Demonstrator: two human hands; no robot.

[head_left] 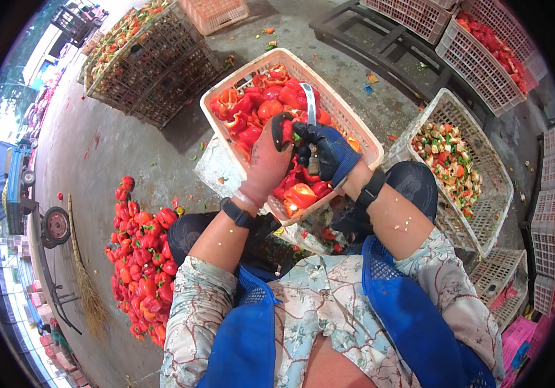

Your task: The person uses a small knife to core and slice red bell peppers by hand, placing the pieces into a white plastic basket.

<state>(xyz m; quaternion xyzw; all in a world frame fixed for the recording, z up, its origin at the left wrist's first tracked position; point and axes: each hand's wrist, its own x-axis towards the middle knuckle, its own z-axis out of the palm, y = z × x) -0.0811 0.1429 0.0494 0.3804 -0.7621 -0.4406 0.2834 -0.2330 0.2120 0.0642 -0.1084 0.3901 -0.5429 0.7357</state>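
Observation:
A pink plastic crate stands before me, holding red bell peppers, several of them cut open. Over it, my left hand, in a reddish glove with dark fingertips, is closed on a red pepper. My right hand, in a dark blue glove, touches that pepper at its side and grips a knife whose curved metal blade points up and away from me. Part of the knife's handle shows below the fingers. Most of the held pepper is hidden by my fingers.
A heap of red peppers lies on the floor at left, beside a straw broom. At right a crate holds pepper scraps. Stacked crates with scraps stand at back left; a dark wooden pallet lies at back right.

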